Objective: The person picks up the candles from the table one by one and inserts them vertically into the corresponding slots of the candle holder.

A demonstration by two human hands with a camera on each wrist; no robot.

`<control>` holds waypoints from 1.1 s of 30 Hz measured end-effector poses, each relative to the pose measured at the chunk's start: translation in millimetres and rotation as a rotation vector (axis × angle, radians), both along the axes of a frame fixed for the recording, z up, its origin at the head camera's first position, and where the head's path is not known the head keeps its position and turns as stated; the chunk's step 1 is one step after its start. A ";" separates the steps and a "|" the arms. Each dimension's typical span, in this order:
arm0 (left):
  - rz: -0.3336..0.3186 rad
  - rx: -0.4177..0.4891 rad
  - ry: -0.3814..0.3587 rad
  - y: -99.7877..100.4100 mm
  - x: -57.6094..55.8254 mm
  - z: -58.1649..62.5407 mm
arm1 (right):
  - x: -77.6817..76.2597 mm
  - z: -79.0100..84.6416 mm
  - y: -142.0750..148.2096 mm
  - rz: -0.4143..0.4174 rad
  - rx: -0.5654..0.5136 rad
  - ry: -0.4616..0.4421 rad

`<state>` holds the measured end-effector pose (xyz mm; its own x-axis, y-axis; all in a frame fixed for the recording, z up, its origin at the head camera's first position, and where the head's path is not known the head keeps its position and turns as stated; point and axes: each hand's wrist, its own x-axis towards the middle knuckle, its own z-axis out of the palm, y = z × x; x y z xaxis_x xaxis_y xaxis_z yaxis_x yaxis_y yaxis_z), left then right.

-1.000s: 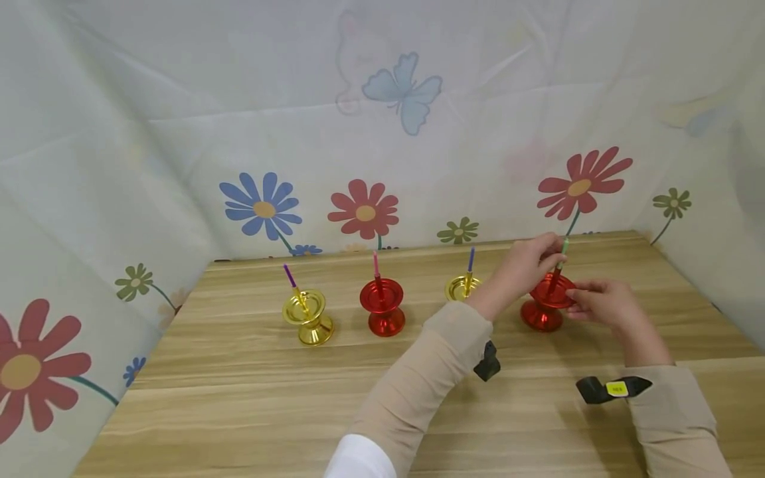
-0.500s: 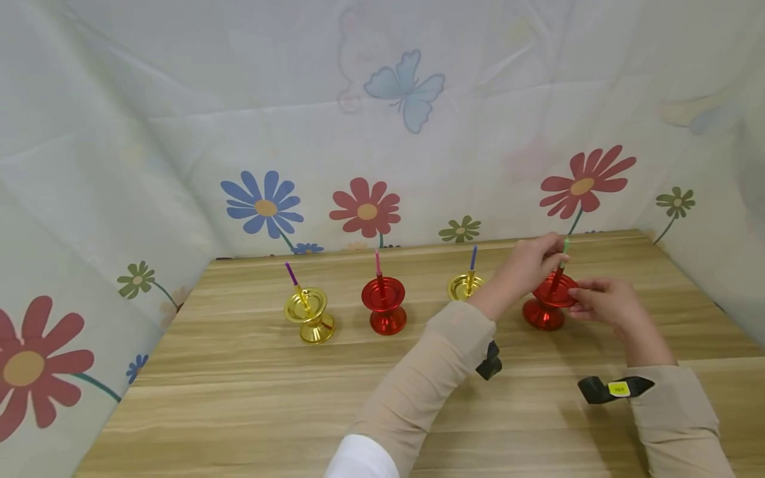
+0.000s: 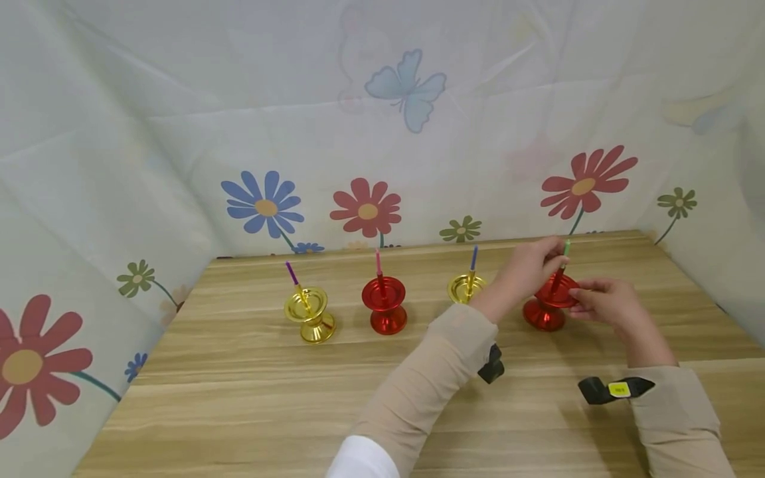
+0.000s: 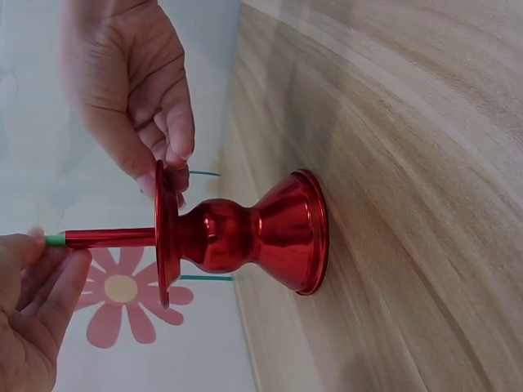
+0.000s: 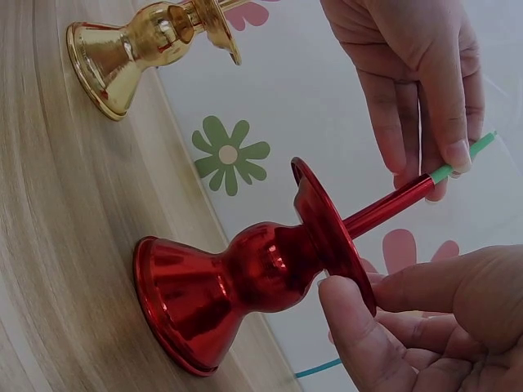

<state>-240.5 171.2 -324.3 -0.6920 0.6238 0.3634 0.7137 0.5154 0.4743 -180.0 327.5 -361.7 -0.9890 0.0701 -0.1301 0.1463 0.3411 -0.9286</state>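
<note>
At the right of the table stands a shiny red candle holder [image 3: 544, 315] with a wide dish and a thin upright tube. A slim green candle [image 5: 485, 141] sits at the top of that tube. My left hand [image 3: 528, 267] pinches the candle between thumb and fingers just above the tube, as the right wrist view shows. My right hand [image 3: 609, 304] pinches the dish's rim from the right, thumb under it and fingers at the edge. The holder's base [image 4: 299, 233] rests on the wood.
Left of the hands, in a row, stand a gold holder [image 3: 459, 288] with a blue candle [image 3: 474, 257], a red holder [image 3: 387, 321] with a pink candle [image 3: 378, 261], and a gold holder [image 3: 317, 330] with a purple candle [image 3: 291, 273]. A flower-printed cloth [image 3: 275, 99] hangs behind the table [image 3: 239, 398].
The head view has shifted slightly. Both hands keep their places on the green candle and the red holder's rim, with hardly any movement.
</note>
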 end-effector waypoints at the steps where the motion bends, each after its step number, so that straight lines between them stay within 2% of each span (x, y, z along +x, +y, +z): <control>1: 0.000 0.008 -0.003 0.0 0.0 -1.0 | 0.2 -0.1 -0.4 0.000 -0.001 -0.001; 5: 0.012 0.016 -0.019 -0.6 0.0 -4.8 | 0.3 -0.4 -2.3 0.002 -0.004 -0.014; 12: 0.028 0.002 0.026 -0.5 -1.2 -9.4 | -0.8 0.0 -4.6 0.009 -0.004 -0.016; 15: 0.034 0.003 0.020 -0.7 -1.1 -9.1 | -1.4 0.3 -4.9 0.010 0.010 -0.016; 18: 0.039 0.001 -0.008 -0.9 -0.8 -8.4 | -1.9 -0.3 -4.7 0.014 0.016 -0.017; 24: 0.060 0.012 -0.109 -2.2 -0.6 -7.9 | -4.2 -2.3 -4.6 0.018 0.006 -0.038; 33: 0.068 0.019 -0.177 -3.1 0.1 -5.6 | -7.7 -4.1 -1.6 0.007 0.051 -0.047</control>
